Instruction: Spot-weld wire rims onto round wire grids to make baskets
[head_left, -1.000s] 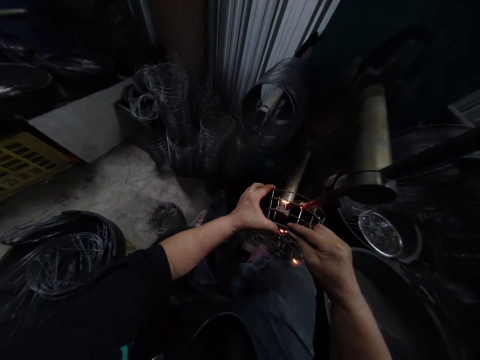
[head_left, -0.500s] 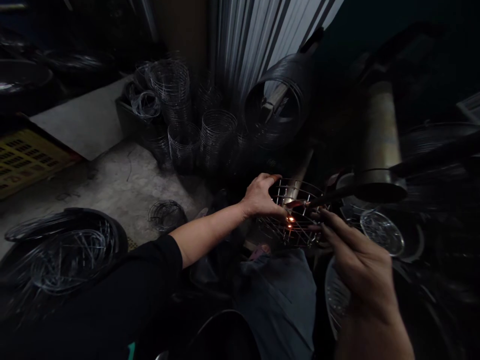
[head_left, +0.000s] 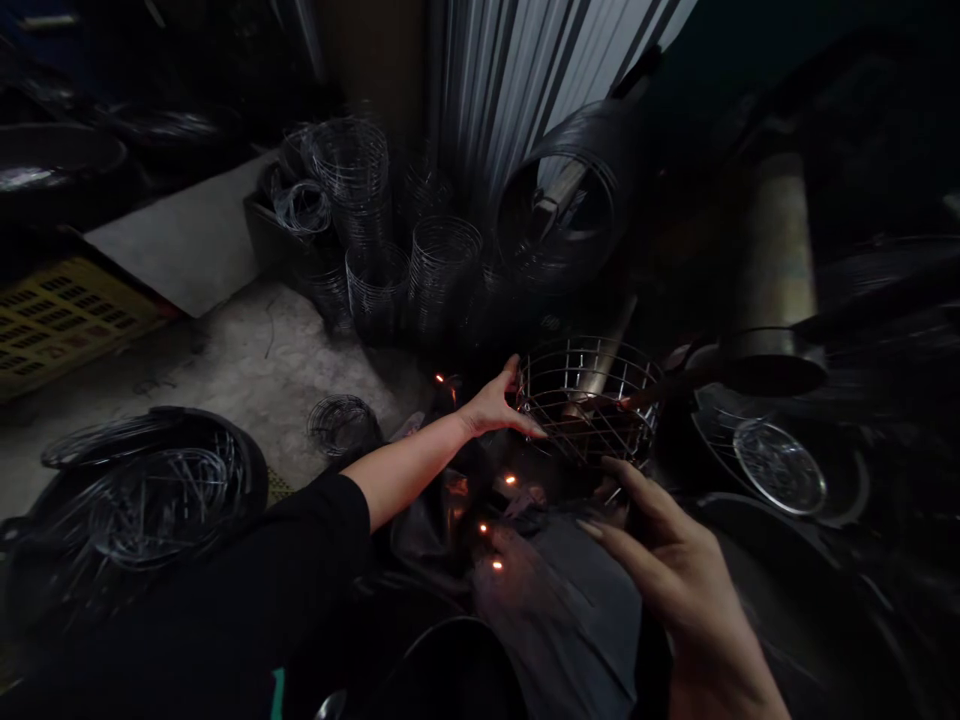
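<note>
A round wire basket (head_left: 581, 362), an open grid of thin metal rods, is held tilted before me. My left hand (head_left: 491, 405) grips its left side, thumb below and fingers above. Just under the basket's right part is my right hand (head_left: 675, 565), its fingers bent; a small shiny bit shows between them, too dark to name. A pale metal rod (head_left: 600, 375) shows through the basket, and a dark arm (head_left: 671, 385) reaches into it from the right. Bright orange sparks (head_left: 510, 480) fly below, over my trouser leg (head_left: 562, 590).
Stacks of wire rings (head_left: 442, 265) stand at the back, beside a dark drum (head_left: 555, 205) lying on its side. A basin of cut wires (head_left: 161, 500) is at left, near a yellow crate (head_left: 71, 315). A thick metal cylinder (head_left: 780, 260) hangs at right above wire discs (head_left: 780, 465).
The basket and my left hand have shifted left. My right hand has dropped lower, off the basket's near side. The glow at the basket has become sparks scattered downward and left.
</note>
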